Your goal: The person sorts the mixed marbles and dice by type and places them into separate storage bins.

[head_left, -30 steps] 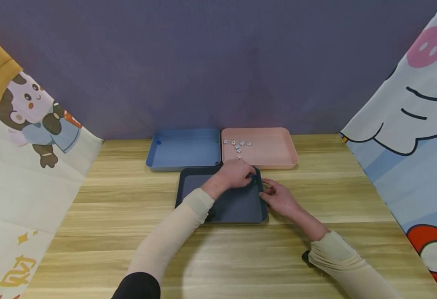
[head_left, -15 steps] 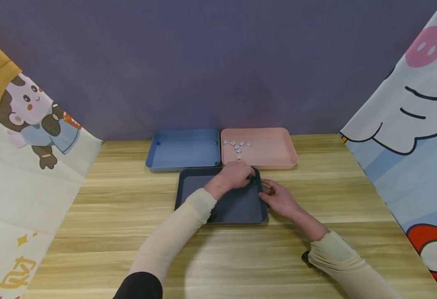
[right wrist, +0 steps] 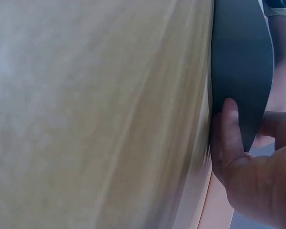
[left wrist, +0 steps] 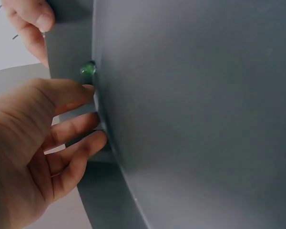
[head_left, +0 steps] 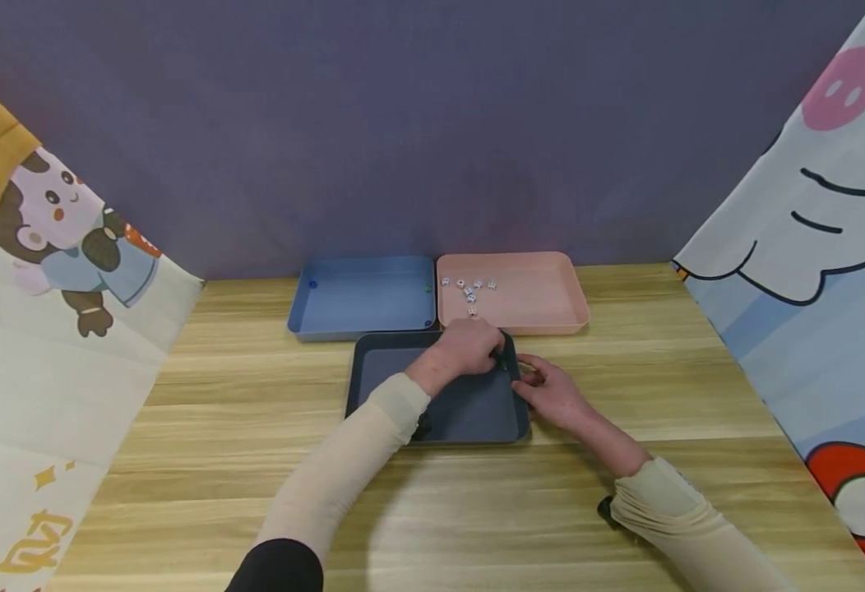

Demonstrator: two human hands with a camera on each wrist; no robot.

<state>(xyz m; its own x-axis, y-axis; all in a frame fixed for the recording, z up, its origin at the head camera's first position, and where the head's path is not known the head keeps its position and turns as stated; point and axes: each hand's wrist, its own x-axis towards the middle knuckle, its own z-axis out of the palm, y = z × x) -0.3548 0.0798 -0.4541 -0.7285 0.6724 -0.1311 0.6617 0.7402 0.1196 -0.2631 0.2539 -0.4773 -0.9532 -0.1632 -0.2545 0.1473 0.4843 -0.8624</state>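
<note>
The dark grey tray [head_left: 469, 415] lies in front of the blue and pink trays. My left hand [head_left: 465, 347] reaches into its far right corner. In the left wrist view, a small green glass marble [left wrist: 88, 69] sits against the tray wall beside the thumb. The left thumb and bent fingers [left wrist: 76, 126] touch or nearly touch that wall with a gap between them, and no object shows there. My right hand [head_left: 554, 399] grips the tray's right side, its fingers [right wrist: 232, 136] on the outer wall; the thumb is partly hidden.
Behind on the left stands a blue tray [head_left: 366, 300] holding a few small blue and green round pieces. The pink tray [head_left: 543, 304] beside it holds several white dice [head_left: 471, 298]. A purple-grey backdrop [head_left: 432, 148] rises behind the wooden table [head_left: 240, 395].
My left fingers have shifted slightly at the dark tray's corner, and less green shows beside them in the head view. My right hand has stayed in place on the tray's side.
</note>
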